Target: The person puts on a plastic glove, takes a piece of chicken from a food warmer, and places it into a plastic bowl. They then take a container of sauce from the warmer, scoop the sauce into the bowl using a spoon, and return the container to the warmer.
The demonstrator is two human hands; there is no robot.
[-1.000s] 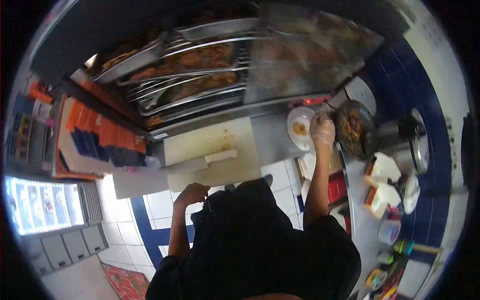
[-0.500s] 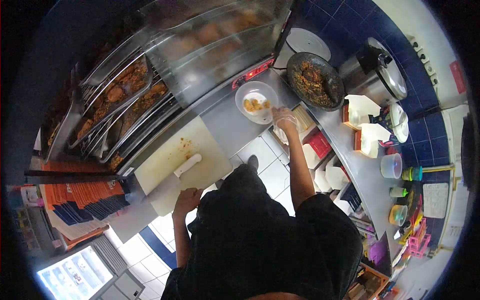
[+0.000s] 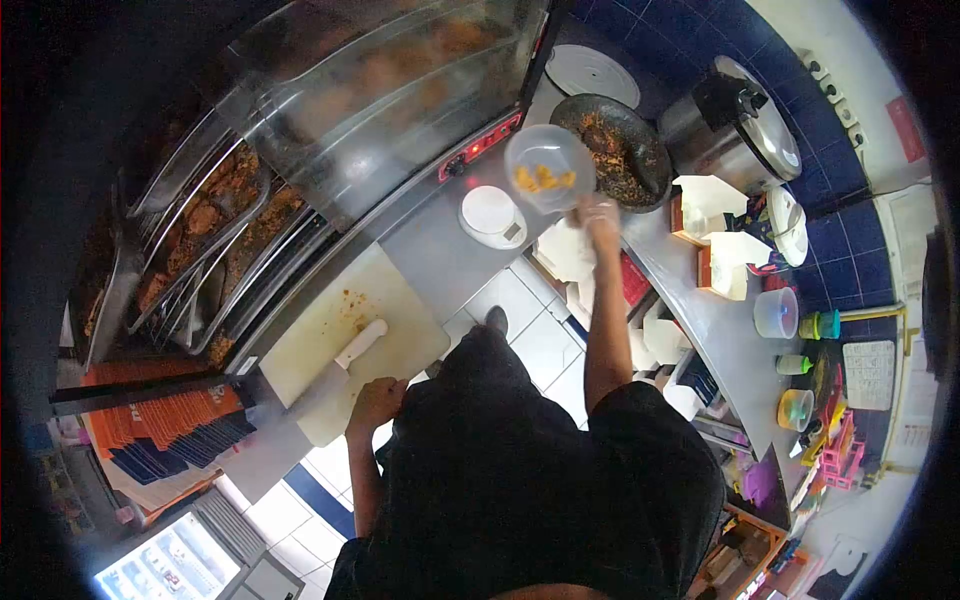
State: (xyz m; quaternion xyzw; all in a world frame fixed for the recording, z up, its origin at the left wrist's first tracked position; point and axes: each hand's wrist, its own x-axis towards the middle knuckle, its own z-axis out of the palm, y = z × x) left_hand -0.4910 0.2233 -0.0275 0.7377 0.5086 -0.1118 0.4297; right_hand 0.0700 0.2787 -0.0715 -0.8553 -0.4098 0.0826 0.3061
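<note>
One bowl (image 3: pixel 547 167) in right hand (image 3: pixel 599 216), packaging lettering (image 3: pixel 165 415) illegible

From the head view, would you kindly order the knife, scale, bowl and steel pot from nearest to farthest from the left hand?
1. Knife: on the cutting board, just ahead of the left hand.
2. Scale: on the counter, ahead and right.
3. Bowl: in the right hand.
4. Steel pot: far right.

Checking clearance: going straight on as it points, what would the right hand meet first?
Probably the dark pan, just beyond the right hand and its bowl; height is unclear, so they might pass above.
</note>
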